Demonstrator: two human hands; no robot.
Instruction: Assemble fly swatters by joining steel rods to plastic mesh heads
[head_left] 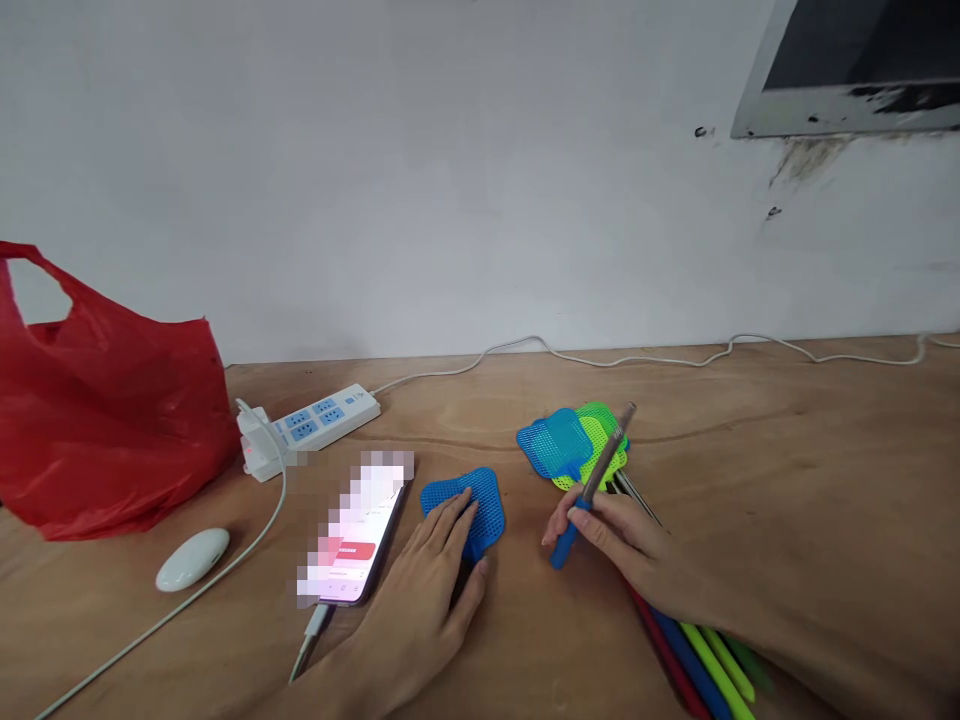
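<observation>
The right hand [637, 550] is grasping a rod [607, 455], with thumb and fingertips closing around it just above its blue grip. The rod is lying well to the right of the phone [360, 535], lifted off the table [787, 450]. Its long axis is running on a slant: the blue grip end is pointing down and toward the phone, and the bare metal tip is pointing up, away from the phone and toward the wall. The metal part is crossing over a pile [559, 440] of blue, green and yellow mesh heads, which is sitting right of the phone and farther back.

The left hand [427, 590] is lying open and flat, fingers stretched out and resting on a single blue mesh head [491, 500] just right of the phone. This head is lying flat on the table, between the phone and the rod; its far edge is showing past the fingertips. The hand is not gripping it.

Under the right forearm, far right of the phone and nearer the person, a bundle of red, blue, yellow and green handles [705, 665] is lying side by side, running toward the pile.

Behind and left of the phone a power strip [319, 420] is lying, and farther left a red bag [97, 400] is standing. A white oval [193, 558] is lying left of the phone.
</observation>
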